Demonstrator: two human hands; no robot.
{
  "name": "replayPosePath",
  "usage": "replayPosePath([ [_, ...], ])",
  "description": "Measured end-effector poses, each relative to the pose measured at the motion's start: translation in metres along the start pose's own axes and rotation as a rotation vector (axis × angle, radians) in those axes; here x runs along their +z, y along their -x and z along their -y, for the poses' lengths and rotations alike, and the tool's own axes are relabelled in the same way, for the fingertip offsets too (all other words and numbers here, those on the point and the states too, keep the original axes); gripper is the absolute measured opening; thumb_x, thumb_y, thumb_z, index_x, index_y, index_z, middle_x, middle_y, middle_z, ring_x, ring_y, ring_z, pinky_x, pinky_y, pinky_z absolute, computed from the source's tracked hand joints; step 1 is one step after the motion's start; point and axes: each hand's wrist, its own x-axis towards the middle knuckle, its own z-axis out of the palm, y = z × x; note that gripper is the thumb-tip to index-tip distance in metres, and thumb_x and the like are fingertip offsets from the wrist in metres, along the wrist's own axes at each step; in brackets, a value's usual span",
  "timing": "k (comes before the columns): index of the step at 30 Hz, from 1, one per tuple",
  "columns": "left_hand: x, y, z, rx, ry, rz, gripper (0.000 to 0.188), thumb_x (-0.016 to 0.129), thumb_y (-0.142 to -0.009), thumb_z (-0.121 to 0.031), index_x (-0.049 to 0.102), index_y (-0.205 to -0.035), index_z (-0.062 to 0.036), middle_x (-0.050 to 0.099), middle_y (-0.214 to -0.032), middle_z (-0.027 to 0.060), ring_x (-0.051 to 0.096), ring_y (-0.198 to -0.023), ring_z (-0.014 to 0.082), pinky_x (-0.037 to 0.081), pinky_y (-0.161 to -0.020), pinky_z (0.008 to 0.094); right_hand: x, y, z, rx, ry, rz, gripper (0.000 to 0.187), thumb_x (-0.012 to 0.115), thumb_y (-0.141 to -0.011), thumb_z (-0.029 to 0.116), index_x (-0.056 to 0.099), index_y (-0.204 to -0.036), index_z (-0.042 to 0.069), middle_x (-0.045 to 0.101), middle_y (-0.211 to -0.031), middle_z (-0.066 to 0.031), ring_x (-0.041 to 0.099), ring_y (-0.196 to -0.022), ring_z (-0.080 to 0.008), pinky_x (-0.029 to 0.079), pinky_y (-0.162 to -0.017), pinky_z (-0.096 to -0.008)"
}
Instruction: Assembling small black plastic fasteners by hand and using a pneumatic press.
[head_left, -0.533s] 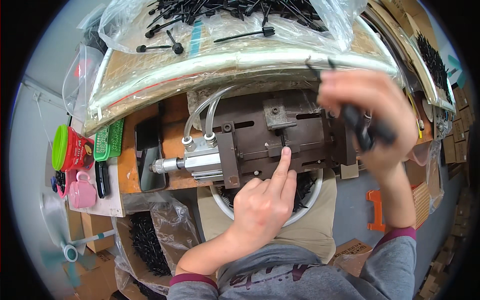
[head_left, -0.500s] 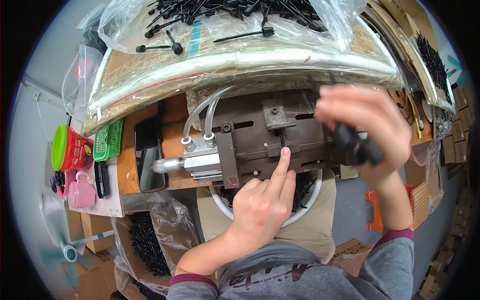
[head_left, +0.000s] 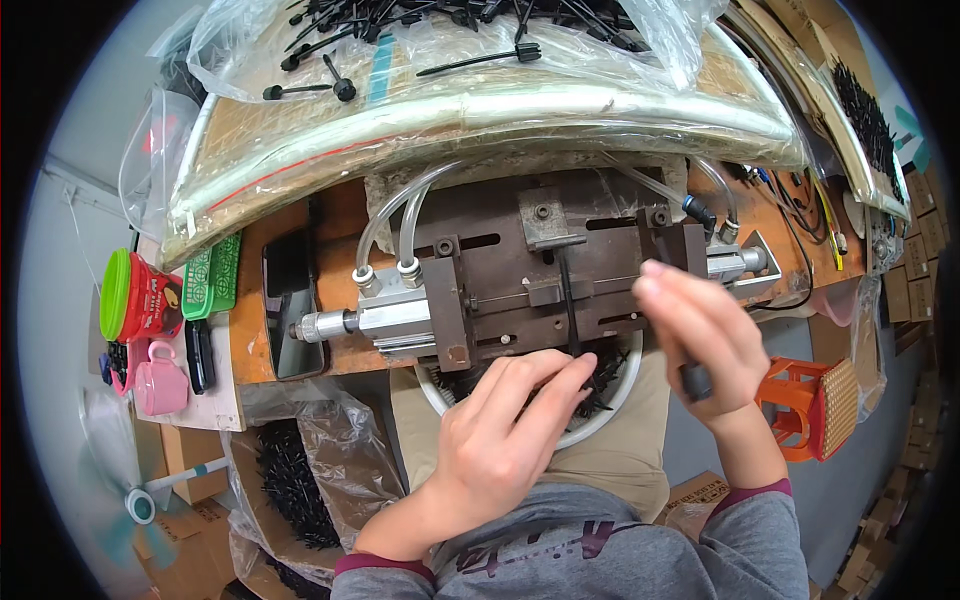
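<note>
A black plastic rod [head_left: 568, 290] lies front to back across the middle of a dark brown metal fixture [head_left: 500, 270], in its small centre block. My left hand [head_left: 505, 420] is at the fixture's front edge, its thumb and fingertips closed around the rod's near end. To the right, my right hand [head_left: 705, 345] is curled above the fixture's front right corner. A dark cylindrical piece [head_left: 694, 381] shows out of its palm; the rest of that piece is hidden by the fingers. Under the fixture, a white-rimmed tub [head_left: 628, 395] holds several black parts between my legs.
Air cylinders [head_left: 395, 325] with clear hoses flank the fixture. Behind it, a plastic-covered tray [head_left: 480, 115] carries black rods with knobbed heads. At left are a phone [head_left: 290, 300], green basket [head_left: 215, 275] and pink cup [head_left: 160, 380]; an orange stool [head_left: 800, 405] stands right.
My left hand has drawn back from pointing at the centre block to the rod's near end. The right hand has moved down and nearer me, uncovering the right air cylinder.
</note>
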Motion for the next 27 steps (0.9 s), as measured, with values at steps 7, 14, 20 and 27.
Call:
replayPosePath([
  [7,0.019,-0.004,0.01,0.125,-0.348,0.051,0.029,0.079,-0.075,-0.005,0.072,-0.102,0.0015,0.068,-0.128,0.0172,0.071,-0.084,0.0223,0.057,-0.073,0.0315,0.001,0.01,0.006,0.097,-0.054,-0.055,0.036,0.074,-0.078,-0.004,0.07,-0.114,-0.006,0.071,-0.112,-0.0202,0.071,-0.086,-0.0287,0.057,-0.071,-0.0349],
  [14,0.017,-0.011,0.005,0.063,-0.466,0.159,0.027,0.078,-0.077,-0.009,0.073,-0.102,-0.0018,0.07,-0.126,0.0156,0.069,-0.068,0.0192,0.056,-0.066,0.0293,-0.008,0.009,0.004,-0.013,-0.03,0.01,0.031,0.076,-0.073,0.004,0.074,-0.102,-0.006,0.073,-0.106,-0.0182,0.071,-0.08,-0.0254,0.057,-0.062,-0.0314],
  [20,0.002,-0.015,0.003,0.007,0.097,0.086,0.037,0.086,-0.073,-0.007,0.074,-0.107,-0.0015,0.071,-0.121,0.0168,0.073,-0.077,0.0204,0.059,-0.07,0.03,-0.009,0.014,0.004,-0.147,0.194,0.011,0.043,0.073,-0.06,0.009,0.076,-0.1,-0.005,0.068,-0.098,-0.013,0.062,-0.068,-0.0189,0.052,-0.056,-0.0291],
  [27,-0.002,-0.006,-0.009,0.044,0.13,-0.025,0.041,0.086,-0.07,0.0,0.074,-0.108,0.0021,0.071,-0.104,0.0141,0.07,-0.083,0.0241,0.059,-0.071,0.0328,0.006,0.007,0.006,-0.134,0.121,-0.042,0.039,0.077,-0.069,0.007,0.074,-0.105,-0.006,0.068,-0.1,-0.0147,0.068,-0.078,-0.0235,0.058,-0.065,-0.0305],
])
